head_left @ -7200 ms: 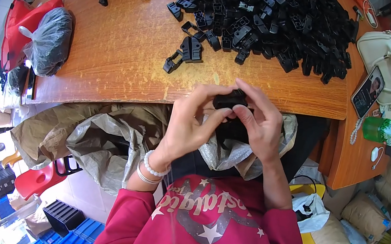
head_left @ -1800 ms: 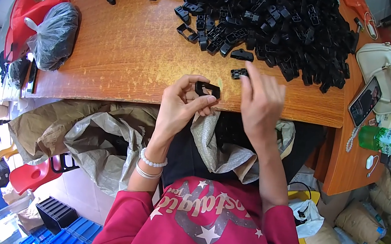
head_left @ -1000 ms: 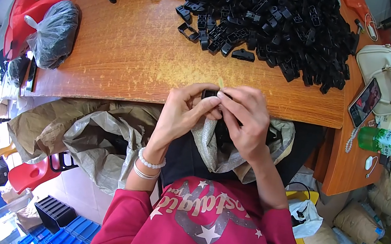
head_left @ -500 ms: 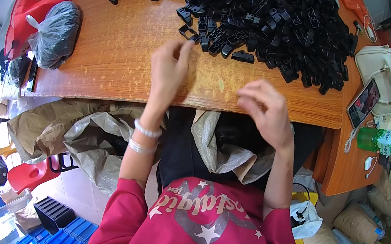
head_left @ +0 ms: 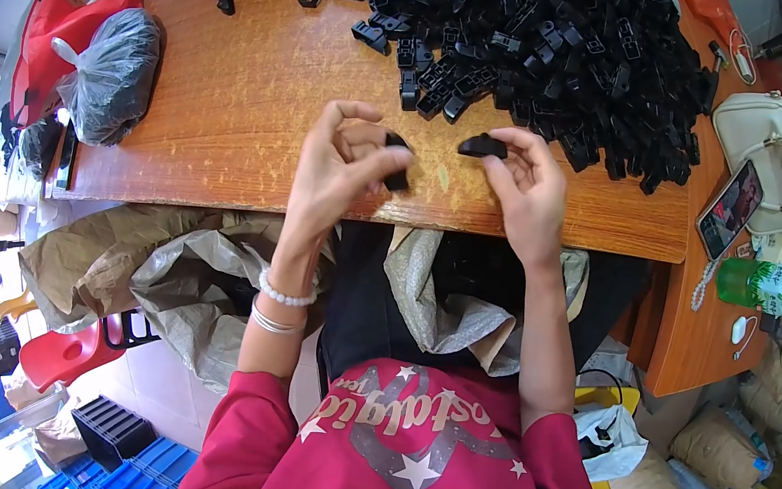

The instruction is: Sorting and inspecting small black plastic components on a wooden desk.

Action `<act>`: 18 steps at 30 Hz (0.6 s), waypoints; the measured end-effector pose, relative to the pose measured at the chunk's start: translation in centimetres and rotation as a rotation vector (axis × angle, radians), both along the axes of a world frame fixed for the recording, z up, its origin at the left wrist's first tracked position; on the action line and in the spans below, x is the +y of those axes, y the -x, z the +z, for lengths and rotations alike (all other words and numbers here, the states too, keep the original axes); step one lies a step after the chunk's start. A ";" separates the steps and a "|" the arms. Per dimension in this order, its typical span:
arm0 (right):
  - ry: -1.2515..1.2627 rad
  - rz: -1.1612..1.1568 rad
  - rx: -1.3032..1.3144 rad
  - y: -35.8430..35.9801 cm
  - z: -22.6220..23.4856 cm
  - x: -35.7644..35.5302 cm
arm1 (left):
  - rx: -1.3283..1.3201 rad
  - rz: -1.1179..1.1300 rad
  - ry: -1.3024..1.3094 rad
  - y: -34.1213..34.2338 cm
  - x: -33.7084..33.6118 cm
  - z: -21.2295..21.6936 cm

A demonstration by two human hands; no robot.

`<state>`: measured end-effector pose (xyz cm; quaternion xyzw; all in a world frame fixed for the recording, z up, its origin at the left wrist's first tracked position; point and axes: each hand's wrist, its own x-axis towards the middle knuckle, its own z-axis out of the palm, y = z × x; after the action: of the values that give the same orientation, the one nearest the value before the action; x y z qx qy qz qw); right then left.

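Observation:
My left hand [head_left: 341, 158] is closed round a small black plastic part [head_left: 397, 162], its thumb lying across it. Opposite, my right hand [head_left: 533, 187] pinches another black plastic part [head_left: 483, 146] between thumb and fingers. Both parts are held just above the near half of the wooden table [head_left: 250, 102], with a gap between them. Beyond my hands spreads a large heap of similar black plastic parts [head_left: 551, 56]. Fingers hide some of each held part.
Near my lap, an open woven sack [head_left: 415, 284] hangs below the table edge; a second crumpled sack [head_left: 191, 296] lies left. A tied plastic bag [head_left: 113, 76] stands on the table's left. To the right are a phone [head_left: 730, 209], handbag [head_left: 764, 149] and green bottle [head_left: 759, 286].
Both hands have taken hold of black parts from the front of the heap. My left hand has come back toward me; my right hand has moved slightly away from me.

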<state>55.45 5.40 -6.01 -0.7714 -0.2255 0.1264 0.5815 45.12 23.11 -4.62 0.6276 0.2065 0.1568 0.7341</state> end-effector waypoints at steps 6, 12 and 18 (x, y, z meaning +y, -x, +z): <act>-0.536 0.160 0.345 3.0 0.9 -0.9 | -0.066 -0.096 0.377 0.9 -2.5 -1.0; -0.473 0.106 0.007 3.5 0.4 -0.6 | 0.039 -0.199 0.157 1.5 -3.5 1.1; -0.392 0.020 -0.143 3.9 0.2 -0.2 | -0.049 -0.190 0.160 1.7 -4.6 1.4</act>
<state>51.50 5.24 -5.82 -0.6482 -0.2941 0.0311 0.7016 43.42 18.52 -3.18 0.5799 0.1399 0.0850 0.7981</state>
